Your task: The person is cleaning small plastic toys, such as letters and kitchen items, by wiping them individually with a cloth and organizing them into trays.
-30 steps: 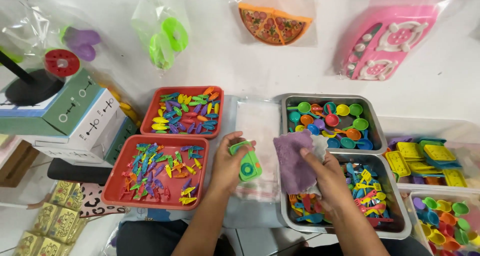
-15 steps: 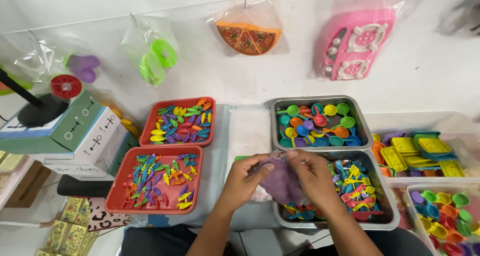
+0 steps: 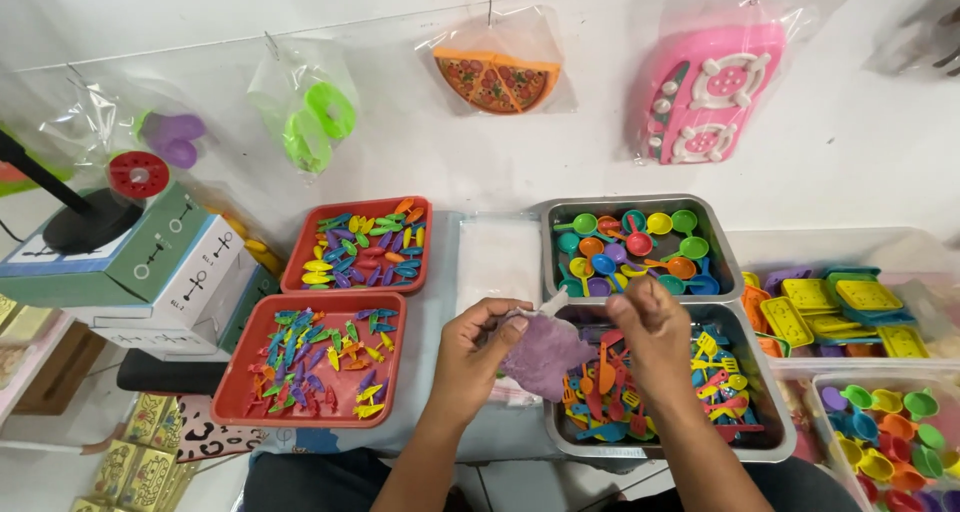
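Before you, the largest thing is the white wall (image 3: 560,152), hung with clear bags: a pink toy stove (image 3: 712,92), an orange toy pizza (image 3: 497,80), and green rings (image 3: 318,122). Below it, the tabletop (image 3: 435,332) carries trays side by side. At your left stand stacked green and white boxes (image 3: 150,272). Next to them sit two red trays: the far red tray (image 3: 300,262) holds small coloured pieces, and the near red tray (image 3: 232,392) holds more of them, smaller and scattered. To your right are two metal trays: the far metal tray (image 3: 548,240) is filled with toy pans in many colours, and the near metal tray (image 3: 775,427) holds toy forks and spatulas. Further right, clear bins hold yellow toy trays (image 3: 835,307) and small coloured cups (image 3: 885,427).

Between the red and metal trays lies a flat clear bag (image 3: 497,252). Just in front of it, your left hand (image 3: 475,357) has its fingers curled closed around the purple cloth (image 3: 545,357), which hangs between your two hands over the left edge of the near metal tray. Your right hand (image 3: 655,332) hovers over that tray, its fingers pinched at the cloth's upper corner; whether they truly grip it, you cannot tell from here.
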